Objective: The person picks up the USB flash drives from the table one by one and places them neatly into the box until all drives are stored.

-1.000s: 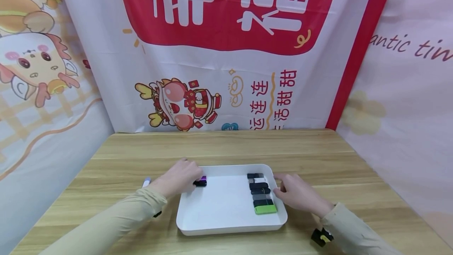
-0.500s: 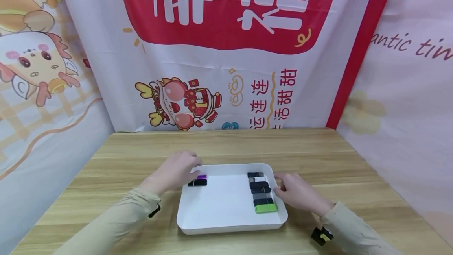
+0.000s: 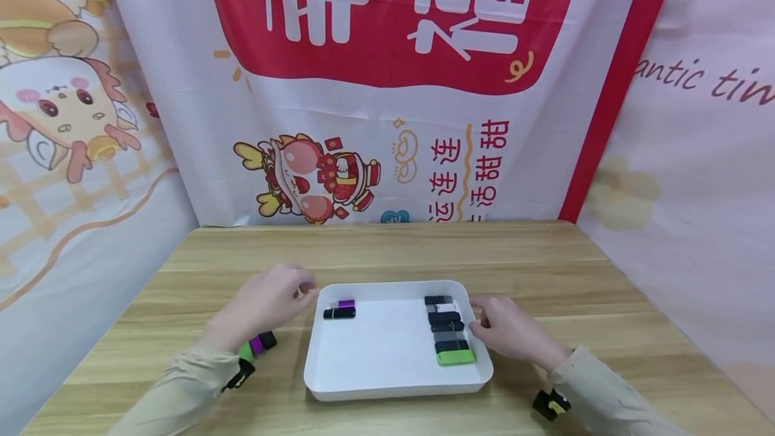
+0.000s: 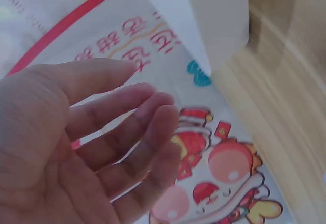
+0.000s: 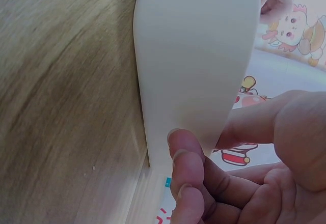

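Note:
My left hand (image 3: 272, 301), fingers loosely bent and holding nothing, is over the table beside the far left corner of a white tray (image 3: 387, 392). In the left wrist view, the left palm (image 4: 56, 178) is bare. Just inside that corner lie a black USB stick (image 3: 339, 313) and, behind it, a purple one (image 3: 346, 303). My right hand (image 3: 511, 332) pinches the tray's right wall; the right wrist view shows its fingertips on the wall's outer face (image 5: 198, 56) and the thumb over the rim. Several USB sticks form a column along that wall, with a green one (image 3: 456, 357) nearest me.
Under my left wrist, green, purple and black sticks (image 3: 257, 344) lie on the wooden table (image 3: 387, 251), partly covered by the forearm. A printed cloth (image 3: 387, 106) hangs behind the table's far edge, and more cloths flank both sides.
My left hand has let go of the black stick and drawn back left, out of the tray. The sticks under its wrist have come into sight. The right hand stays at the wall.

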{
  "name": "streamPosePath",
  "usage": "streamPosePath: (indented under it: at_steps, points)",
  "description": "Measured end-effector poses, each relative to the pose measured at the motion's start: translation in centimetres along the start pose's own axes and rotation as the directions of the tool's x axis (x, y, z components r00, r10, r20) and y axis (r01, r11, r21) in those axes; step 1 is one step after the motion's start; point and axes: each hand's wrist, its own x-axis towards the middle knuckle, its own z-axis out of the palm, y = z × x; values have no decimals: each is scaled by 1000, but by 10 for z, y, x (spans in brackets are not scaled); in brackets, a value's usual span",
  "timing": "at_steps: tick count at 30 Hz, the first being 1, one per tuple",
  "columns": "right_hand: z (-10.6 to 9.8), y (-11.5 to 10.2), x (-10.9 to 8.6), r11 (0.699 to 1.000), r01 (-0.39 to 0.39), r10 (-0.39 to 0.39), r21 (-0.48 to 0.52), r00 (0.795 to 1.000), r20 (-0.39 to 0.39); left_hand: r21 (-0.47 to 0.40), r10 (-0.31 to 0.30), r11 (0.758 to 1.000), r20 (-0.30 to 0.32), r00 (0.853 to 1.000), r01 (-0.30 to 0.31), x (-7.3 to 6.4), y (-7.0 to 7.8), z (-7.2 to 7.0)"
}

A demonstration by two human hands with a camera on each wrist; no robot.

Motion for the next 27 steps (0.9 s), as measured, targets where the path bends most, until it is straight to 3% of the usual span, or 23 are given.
streamPosePath:
  at_steps: [5,12,16,20,27]
  points:
    - [0,-1,-1,1000,-3,3,-1,1000,-7,-45,-67,997,54,996,69,-12,-17,-14]
    - [1,-2,-1,1000,-5,5,-5,1000,-5,-16,-125,992,127,984,128,-19,-40,-26]
    - [-2,-2,0,1000,2,-2,-5,1000,-6,17,-200,980,177,964,200,-22,-51,-28]
    - [-3,-4,1,1000,17,-17,-3,1000,-4,38,-274,961,229,934,273,-25,-59,-28]
    - [-2,-1,0,1000,12,-12,-9,1000,10,22,-322,944,271,907,329,-28,-71,-22]
